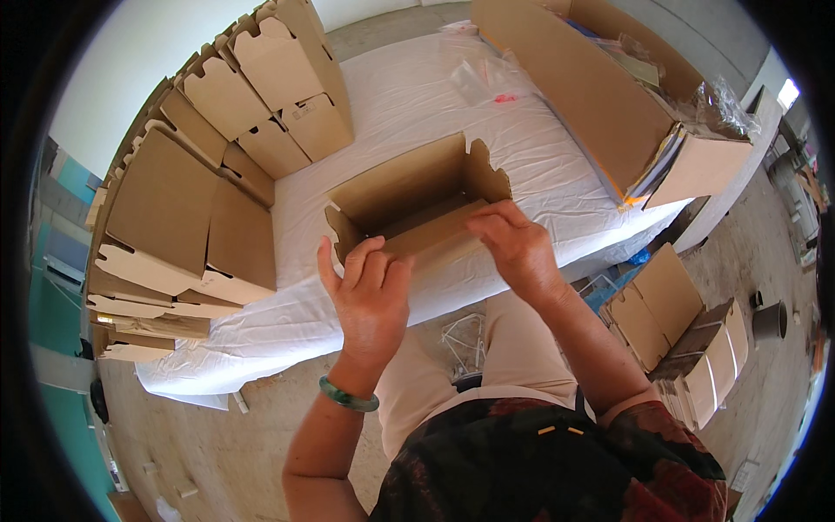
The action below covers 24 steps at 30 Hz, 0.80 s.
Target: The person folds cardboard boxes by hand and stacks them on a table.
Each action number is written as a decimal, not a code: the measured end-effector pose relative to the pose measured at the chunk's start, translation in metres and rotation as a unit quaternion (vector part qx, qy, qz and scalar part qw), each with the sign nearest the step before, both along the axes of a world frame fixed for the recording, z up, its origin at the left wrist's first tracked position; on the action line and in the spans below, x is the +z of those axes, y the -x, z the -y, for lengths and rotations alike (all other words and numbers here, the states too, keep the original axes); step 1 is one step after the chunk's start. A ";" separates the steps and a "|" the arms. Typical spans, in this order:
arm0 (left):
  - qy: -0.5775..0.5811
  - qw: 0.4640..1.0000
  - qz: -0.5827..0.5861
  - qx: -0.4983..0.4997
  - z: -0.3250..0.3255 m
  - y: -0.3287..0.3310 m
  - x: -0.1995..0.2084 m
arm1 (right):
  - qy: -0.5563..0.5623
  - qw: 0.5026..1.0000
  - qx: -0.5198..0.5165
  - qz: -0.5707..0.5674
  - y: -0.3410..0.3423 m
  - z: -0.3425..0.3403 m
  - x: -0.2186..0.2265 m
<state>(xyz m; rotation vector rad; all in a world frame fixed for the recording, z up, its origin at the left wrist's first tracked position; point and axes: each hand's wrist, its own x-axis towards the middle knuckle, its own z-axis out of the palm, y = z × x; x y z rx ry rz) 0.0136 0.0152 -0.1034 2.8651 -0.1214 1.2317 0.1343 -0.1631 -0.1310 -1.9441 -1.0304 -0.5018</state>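
Observation:
An open-topped brown cardboard box (409, 186) stands on the white-covered table in front of me. Its side flaps have notched edges. At the near left corner, my left hand (370, 287) grips the near panel with bent fingers, its outermost finger raised. A green bangle (348, 396) circles that wrist. My right hand (520, 252) closes its fingertips on the near right part of the box's rim. Part of the near panel is hidden behind my hands, and the thumbs are hard to make out.
Notched cardboard boxes (187, 196) stand packed along the table's left side. A long carton (565, 100) with plastic wrap lies at the right. Clear plastic bags (487, 80) rest on the white cloth (391, 83). Strapped flat cardboard (700, 370) and a dark bucket (770, 322) are on the floor.

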 end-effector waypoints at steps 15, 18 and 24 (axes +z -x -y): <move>0.054 0.997 0.040 -0.024 -0.029 0.023 0.036 | -0.040 0.999 0.024 0.004 0.004 0.021 0.061; 0.107 0.992 0.073 -0.009 -0.049 0.019 0.052 | -0.010 0.995 0.016 0.098 -0.013 0.008 0.082; 0.194 0.979 0.067 -0.018 -0.054 0.005 0.051 | 0.085 0.974 0.040 0.208 -0.031 -0.043 0.090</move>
